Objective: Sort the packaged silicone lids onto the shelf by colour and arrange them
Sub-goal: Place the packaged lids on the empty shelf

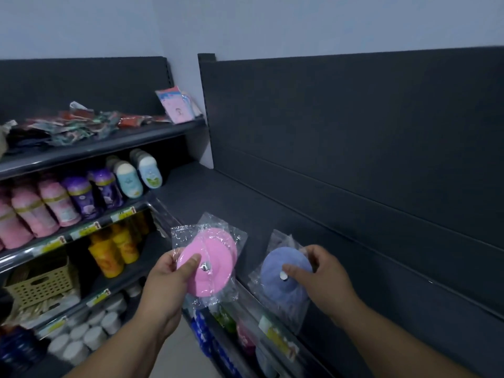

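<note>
My left hand (169, 279) holds a stack of pink silicone lids (215, 257) in clear plastic bags, thumb on top near the metal knob, just over the front edge of the dark shelf (272, 214). My right hand (319, 271) grips a blue silicone lid (281, 285) in its clear bag, thumb beside the knob and fingers behind the rim. The blue lid sits at the shelf's front edge, right of the pink ones. Another bag shows behind the blue lid.
The dark shelf has a dark back panel (354, 145) behind it. The left shelving unit carries pink and purple bottles (54, 205), yellow bottles (114, 249), white jars (90, 328), a beige basket (41, 285) and packets on top (76, 124). Coloured goods sit below the shelf edge (245, 334).
</note>
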